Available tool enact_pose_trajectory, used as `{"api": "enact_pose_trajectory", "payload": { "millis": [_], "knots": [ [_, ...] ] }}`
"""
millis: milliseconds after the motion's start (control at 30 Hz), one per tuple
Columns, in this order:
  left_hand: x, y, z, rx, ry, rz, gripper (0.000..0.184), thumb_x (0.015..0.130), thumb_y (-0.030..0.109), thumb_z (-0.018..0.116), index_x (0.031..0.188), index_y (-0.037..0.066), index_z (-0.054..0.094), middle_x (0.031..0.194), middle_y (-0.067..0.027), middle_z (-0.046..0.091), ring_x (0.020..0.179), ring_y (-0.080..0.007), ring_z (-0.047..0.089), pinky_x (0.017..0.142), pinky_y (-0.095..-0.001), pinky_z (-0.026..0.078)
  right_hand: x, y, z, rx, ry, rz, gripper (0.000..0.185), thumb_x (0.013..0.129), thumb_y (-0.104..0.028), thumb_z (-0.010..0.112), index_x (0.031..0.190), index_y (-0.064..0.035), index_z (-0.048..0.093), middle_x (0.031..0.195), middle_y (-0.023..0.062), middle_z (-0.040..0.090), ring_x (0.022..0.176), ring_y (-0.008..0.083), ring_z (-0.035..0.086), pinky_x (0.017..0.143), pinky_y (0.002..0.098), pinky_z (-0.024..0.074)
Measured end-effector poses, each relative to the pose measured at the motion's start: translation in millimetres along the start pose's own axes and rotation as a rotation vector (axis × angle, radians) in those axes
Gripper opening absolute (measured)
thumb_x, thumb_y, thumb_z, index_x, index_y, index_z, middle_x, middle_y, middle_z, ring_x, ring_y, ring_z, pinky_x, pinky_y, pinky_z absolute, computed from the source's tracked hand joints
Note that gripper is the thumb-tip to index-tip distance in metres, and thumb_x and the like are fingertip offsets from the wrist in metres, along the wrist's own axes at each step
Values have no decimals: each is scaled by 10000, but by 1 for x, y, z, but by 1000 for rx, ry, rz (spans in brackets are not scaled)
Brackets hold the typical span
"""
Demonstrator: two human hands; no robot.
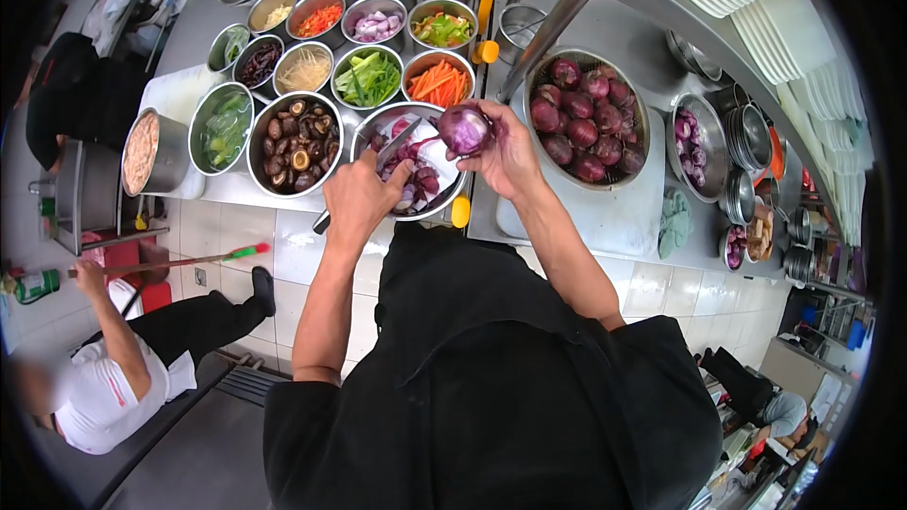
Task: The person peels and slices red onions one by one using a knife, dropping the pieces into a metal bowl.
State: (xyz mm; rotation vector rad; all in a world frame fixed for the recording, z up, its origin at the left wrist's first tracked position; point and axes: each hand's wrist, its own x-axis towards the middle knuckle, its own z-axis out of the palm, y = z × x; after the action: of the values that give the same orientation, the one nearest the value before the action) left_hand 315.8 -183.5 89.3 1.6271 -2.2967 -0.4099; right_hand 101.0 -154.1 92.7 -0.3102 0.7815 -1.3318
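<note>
My left hand (pixel 364 191) is closed round the handle of a knife (pixel 395 144), whose blade points up and to the right over a metal bowl (pixel 360 140). A red onion (pixel 465 130), shiny and purple with a paler patch, is gripped in my right hand (pixel 505 153) above the bowl's right side. Dark onion skins (pixel 427 179) and pale scraps lie in the bowl beneath both hands. The knife's blade and the onion are apart. To the right, a perforated metal basin (pixel 646 132) holds several whole red onions (pixel 584 118).
Several metal tubs stand close by, among them mushrooms (pixel 296 146), shredded carrots (pixel 440 85) and chopped greens (pixel 367 78). A white cutting board (pixel 586 222) and a green cloth (pixel 675 224) lie right. A metal post (pixel 543 33) rises beside the basin. One person (pixel 118 368) holds a broom at left.
</note>
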Motion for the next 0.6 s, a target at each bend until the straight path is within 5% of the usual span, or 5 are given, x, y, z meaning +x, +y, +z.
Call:
{"api": "enact_pose_trajectory", "payload": {
  "millis": [167, 367, 600],
  "knots": [
    [1, 5, -7, -137, -14, -106, 567, 809, 534, 682, 743, -28, 649, 553, -225, 600, 564, -396, 638, 538, -463, 490, 9, -2, 11, 143, 287, 198, 352, 912, -364, 491, 987, -35, 591, 795, 115, 638, 694, 261, 656, 486, 309, 563],
    [-4, 16, 2, -510, 70, -77, 571, 819, 538, 686, 708, -21, 639, 509, -179, 579, 478, -311, 624, 468, -384, 462, 9, -1, 12, 314, 197, 342, 355, 884, -385, 462, 879, -54, 592, 746, 109, 594, 546, 206, 474, 418, 274, 261],
    [-7, 31, 16, -672, 102, 33, 537, 782, 497, 745, 673, -13, 619, 514, -161, 573, 451, -280, 598, 454, -371, 454, 8, -5, 14, 417, 92, 427, 405, 832, -464, 542, 827, -62, 588, 735, 109, 593, 562, 215, 495, 446, 286, 376]
  ]
}}
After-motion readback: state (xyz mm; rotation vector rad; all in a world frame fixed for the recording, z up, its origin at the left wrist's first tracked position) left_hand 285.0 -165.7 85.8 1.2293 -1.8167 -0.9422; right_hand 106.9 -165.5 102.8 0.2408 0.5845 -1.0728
